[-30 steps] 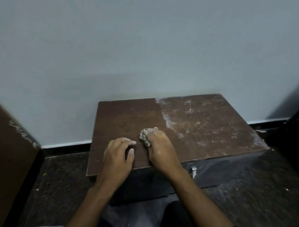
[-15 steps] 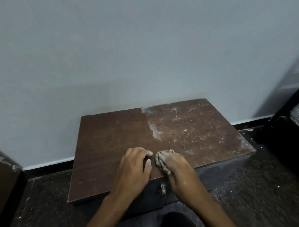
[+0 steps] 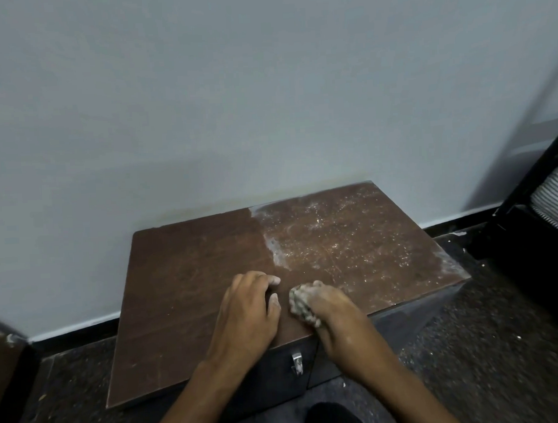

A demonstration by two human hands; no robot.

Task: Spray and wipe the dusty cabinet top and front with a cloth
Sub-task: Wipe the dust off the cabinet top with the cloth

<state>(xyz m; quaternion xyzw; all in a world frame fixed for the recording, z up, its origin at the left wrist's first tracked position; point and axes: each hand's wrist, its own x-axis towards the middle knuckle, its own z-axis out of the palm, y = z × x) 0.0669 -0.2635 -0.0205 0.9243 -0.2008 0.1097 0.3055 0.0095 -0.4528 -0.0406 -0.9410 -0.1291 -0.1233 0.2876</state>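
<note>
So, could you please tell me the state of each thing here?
Brown wooden cabinet top: left part wiped, right part dusty.
Crumpled grey cloth: bunched, pressed on the top.
Right hand: grips the cloth.
Left hand: rests on the top, holding nothing.
Metal latch: hanging on the front.

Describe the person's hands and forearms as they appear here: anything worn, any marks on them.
Both forearms are bare, with no sleeves, watch, rings or gloves visible. The right hand is coated with pale dust across its back and fingers. The left hand looks far cleaner, with only faint dust on its fingertips.
</note>
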